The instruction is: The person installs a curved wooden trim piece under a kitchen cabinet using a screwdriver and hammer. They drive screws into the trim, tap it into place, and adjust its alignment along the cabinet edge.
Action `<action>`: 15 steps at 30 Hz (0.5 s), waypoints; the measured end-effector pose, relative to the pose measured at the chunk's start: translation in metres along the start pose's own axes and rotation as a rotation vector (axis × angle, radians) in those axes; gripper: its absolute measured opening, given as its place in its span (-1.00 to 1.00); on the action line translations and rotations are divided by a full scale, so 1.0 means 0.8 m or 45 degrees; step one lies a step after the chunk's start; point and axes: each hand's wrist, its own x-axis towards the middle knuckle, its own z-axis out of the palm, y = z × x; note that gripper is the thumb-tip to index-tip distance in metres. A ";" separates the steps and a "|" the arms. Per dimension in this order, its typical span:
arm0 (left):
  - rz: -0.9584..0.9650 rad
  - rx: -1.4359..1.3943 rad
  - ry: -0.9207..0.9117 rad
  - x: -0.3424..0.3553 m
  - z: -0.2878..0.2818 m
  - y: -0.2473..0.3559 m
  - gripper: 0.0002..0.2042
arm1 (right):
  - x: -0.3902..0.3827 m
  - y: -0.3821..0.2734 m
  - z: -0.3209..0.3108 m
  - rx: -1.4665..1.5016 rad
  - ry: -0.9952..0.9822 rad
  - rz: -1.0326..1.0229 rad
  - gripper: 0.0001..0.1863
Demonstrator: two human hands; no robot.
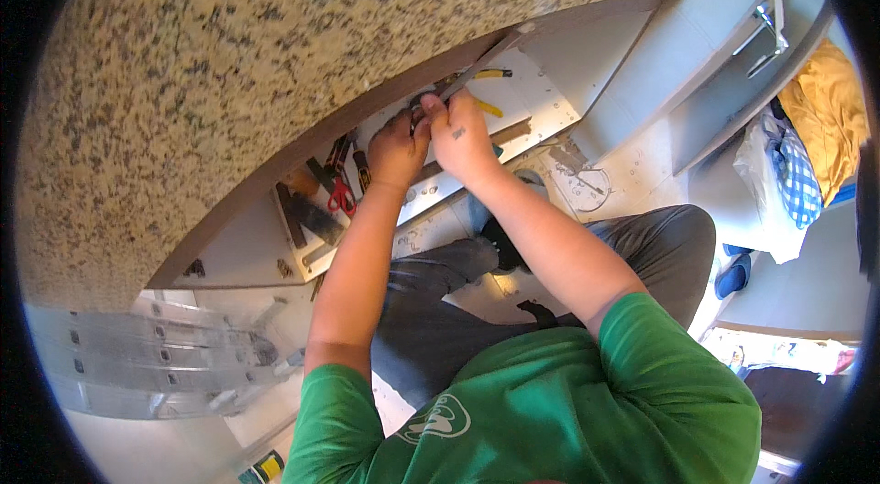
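Observation:
My left hand (396, 147) and my right hand (456, 137) meet just under the front edge of the granite counter, above a white cabinet panel (423, 202). The fingers of both are closed around a small dark piece that I cannot make out. From the right fingertips a narrow grey strip (478, 62) slants up toward the counter; whether I hold it cannot be told. A yellow-and-black handle (493, 74) lies beyond the right hand. Left of my left wrist are a red-handled tool (341, 197) and several dark hand tools.
The speckled granite counter (229, 71) overhangs the open cabinet. Debris litters the tiled floor (632, 163) by my legs. To the right stand an open door with a metal hinge (768, 30), a white plastic bag (765, 181) and yellow cloth (820, 108). A ribbed translucent object (165, 360) lies at left.

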 end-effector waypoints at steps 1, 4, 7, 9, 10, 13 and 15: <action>0.012 -0.033 0.032 0.002 0.005 0.000 -0.66 | -0.001 0.002 0.000 -0.048 0.026 -0.008 -0.80; -0.024 -0.069 0.054 -0.020 0.010 -0.012 -0.69 | -0.022 0.008 0.018 -0.177 -0.036 0.023 -0.82; -0.276 -0.075 -0.094 -0.043 0.009 -0.021 -0.71 | -0.034 0.010 0.029 -0.146 -0.132 -0.023 -0.82; -0.123 -0.030 0.022 -0.037 0.011 -0.015 -0.69 | -0.028 0.008 0.021 -0.132 -0.190 0.135 -0.82; -0.031 -0.038 0.093 -0.025 0.014 -0.010 -0.69 | -0.019 0.006 0.013 -0.226 -0.172 0.166 -0.82; -0.031 -0.055 0.024 0.014 0.026 0.010 -0.67 | 0.008 0.002 -0.017 0.019 0.014 -0.050 -0.80; -0.071 -0.069 -0.020 0.022 0.030 0.014 -0.67 | 0.013 0.002 -0.020 -0.124 0.028 -0.008 -0.77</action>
